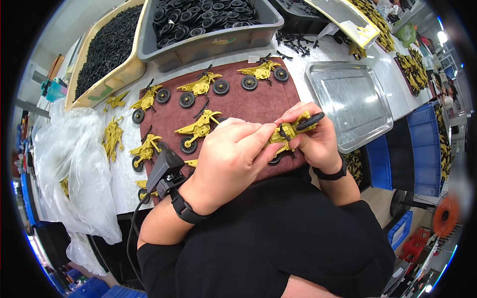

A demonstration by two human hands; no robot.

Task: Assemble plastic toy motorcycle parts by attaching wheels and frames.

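Note:
Both hands hold a yellow toy motorcycle (281, 135) above the right side of a brown-red cloth (229, 103). My left hand (229, 156) pinches one end of it, thumb and fingers pressed together. Around the other end, next to a black wheel (310, 122), are the closed fingers of my right hand (318, 141). A small black part sits across the yellow body between the hands; its exact kind is hard to make out. On the cloth lie several more yellow toy motorcycles (201, 85) with black wheels. One partly assembled motorcycle (198, 128) lies just beyond my left hand.
A grey bin (213, 47) of black wheels and a cream bin (107, 79) of small black parts stand at the back. A metal tray (348, 107) lies to the right. Clear plastic bags (72, 169) cover the left table edge. Blue crates (422, 149) stand farther right.

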